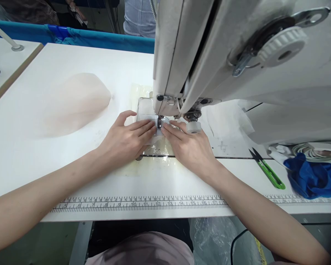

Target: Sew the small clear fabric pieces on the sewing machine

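Both hands rest at the needle area of a white sewing machine [179, 55], one on each side of its presser foot [160, 121]. My left hand [131, 138] lies palm down, fingers stretched out, thumb apart, fingertips just left of the foot. From the right, my right hand [190, 147] reaches in with its fingers extended flat, some partly behind the machine's white knob [193, 127]. Under the fingertips is a thin, pale, see-through piece [155, 140]; its exact kind and outline are hard to make out. Clear shiny tape [161, 149] covers the machine bed.
A sheer pale pink fabric piece [79, 103] lies to the left. White thin material [228, 119] sits right of the needle. Green thread snips [267, 169] and a blue cloth [316, 175] lie at the right. A ruler strip [143, 203] runs along the front edge. People stand beyond the table.
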### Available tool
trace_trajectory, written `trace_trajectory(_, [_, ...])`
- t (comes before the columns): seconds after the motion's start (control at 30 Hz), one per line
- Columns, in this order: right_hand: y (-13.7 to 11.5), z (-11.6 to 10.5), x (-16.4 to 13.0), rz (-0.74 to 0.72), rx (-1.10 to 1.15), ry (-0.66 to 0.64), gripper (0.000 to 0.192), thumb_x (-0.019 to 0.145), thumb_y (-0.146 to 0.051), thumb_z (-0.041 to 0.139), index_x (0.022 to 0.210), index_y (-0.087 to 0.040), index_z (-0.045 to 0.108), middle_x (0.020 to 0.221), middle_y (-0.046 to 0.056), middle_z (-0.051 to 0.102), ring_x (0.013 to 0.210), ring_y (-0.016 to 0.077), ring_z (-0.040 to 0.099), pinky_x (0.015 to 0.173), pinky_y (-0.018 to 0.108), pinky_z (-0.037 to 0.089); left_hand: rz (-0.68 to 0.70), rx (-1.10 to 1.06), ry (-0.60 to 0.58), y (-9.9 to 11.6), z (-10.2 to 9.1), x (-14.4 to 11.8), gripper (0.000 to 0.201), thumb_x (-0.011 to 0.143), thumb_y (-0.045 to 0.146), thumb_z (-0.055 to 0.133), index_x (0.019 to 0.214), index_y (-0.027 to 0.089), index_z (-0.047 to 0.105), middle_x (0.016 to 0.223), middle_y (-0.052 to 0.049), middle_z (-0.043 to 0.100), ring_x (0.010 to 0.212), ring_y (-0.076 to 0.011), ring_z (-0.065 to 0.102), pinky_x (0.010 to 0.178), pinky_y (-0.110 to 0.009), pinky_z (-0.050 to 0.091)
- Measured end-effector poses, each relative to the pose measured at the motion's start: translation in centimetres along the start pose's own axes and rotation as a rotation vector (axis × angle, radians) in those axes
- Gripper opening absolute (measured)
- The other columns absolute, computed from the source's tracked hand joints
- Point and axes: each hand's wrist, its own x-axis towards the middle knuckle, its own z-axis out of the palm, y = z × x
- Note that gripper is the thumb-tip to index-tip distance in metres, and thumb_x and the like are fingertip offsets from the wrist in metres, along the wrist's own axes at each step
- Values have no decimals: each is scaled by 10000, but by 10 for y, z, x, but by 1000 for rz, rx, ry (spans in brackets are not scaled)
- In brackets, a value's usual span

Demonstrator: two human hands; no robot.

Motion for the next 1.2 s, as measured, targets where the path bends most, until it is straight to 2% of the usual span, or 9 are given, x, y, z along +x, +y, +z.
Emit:
trace_trajectory(0.3, [-1, 0, 0, 12, 5, -28, 361, 924, -12, 440, 1154, -134, 689, 1111, 75, 749, 1112, 217, 635, 992, 442, 471, -33, -40, -5, 1, 2, -1, 321, 975, 168, 466, 1255, 158, 623, 1256, -109, 671, 1159, -255, 655, 1068, -527, 408])
trace_trajectory(0.57, [2, -5, -1, 16, -14, 56, 350, 890, -8, 469, 1074, -169, 720, 1034, 49, 766, 1051, 217, 642, 980, 427, 458, -80, 96, -24, 7, -6, -6, 691, 936, 657, 402, 1304, 96, 570, 1276, -177, 654, 1189, -313, 618, 1067, -530, 400])
trace_trajectory(0.67, [-4, -13, -1, 5, 22, 201, 353, 837, 45, 476, 824, -201, 728, 849, -3, 766, 849, 170, 657, 879, 358, 490, 13, 206, 123, 8, -15, -6, 396, 939, 537, 509, 979, 185, 685, 865, -51, 754, 726, -214, 686, 760, -417, 475])
trace_trajectory(0.73, [-11, -18, 0, -4, 100, 247, 332, 839, 38, 481, 788, -194, 712, 837, -5, 758, 836, 151, 659, 799, 304, 507, 51, 214, 214, 6, -18, -5, 226, 935, 387, 562, 859, 203, 669, 715, 0, 717, 610, -176, 642, 655, -379, 431])
trace_trajectory(0.8, [-18, -21, 2, -27, 194, 189, 311, 874, -4, 470, 970, -165, 718, 1031, 34, 755, 1000, 165, 660, 850, 296, 521, 31, 150, 206, 2, -17, -2, 135, 935, 254, 543, 956, 198, 664, 867, -21, 755, 795, -200, 699, 739, -386, 459])
trace_trajectory(0.9, [-23, -23, 4, -69, 264, 53, 335, 907, -59, 445, 1151, -119, 666, 1142, 92, 725, 1128, 200, 631, 948, 346, 513, -11, 14, 90, -7, -10, -1, 301, 929, 115, 457, 1179, 186, 607, 1181, -58, 719, 1126, -216, 658, 1018, -438, 420])
trace_trajectory(1.0, [-23, -24, 4, -7, 225, 77, 267, 918, -79, 454, 1006, -148, 697, 897, 53, 753, 969, 192, 675, 865, 333, 533, -33, -51, 40, -11, -4, -3, 371, 916, 79, 419, 1226, 198, 587, 1217, -50, 706, 1105, -208, 673, 1072, -472, 390])
trace_trajectory(1.13, [-23, -24, 3, -62, 234, 88, 260, 948, -103, 476, 1114, -126, 675, 1108, 64, 735, 1073, 189, 651, 947, 315, 515, -30, -80, 46, -11, -3, -4, 384, 909, 64, 416, 1221, 194, 600, 1218, -54, 706, 1154, -215, 651, 1076, -474, 395])
trace_trajectory(1.2, [-24, -24, 3, -63, 247, 64, 222, 965, -163, 496, 1055, -122, 694, 1033, 63, 747, 1004, 192, 668, 912, 318, 533, -12, -89, 24, -11, -3, -4, 391, 914, 55, 405, 1225, 182, 606, 1218, -65, 703, 1159, -214, 647, 1105, -486, 373])
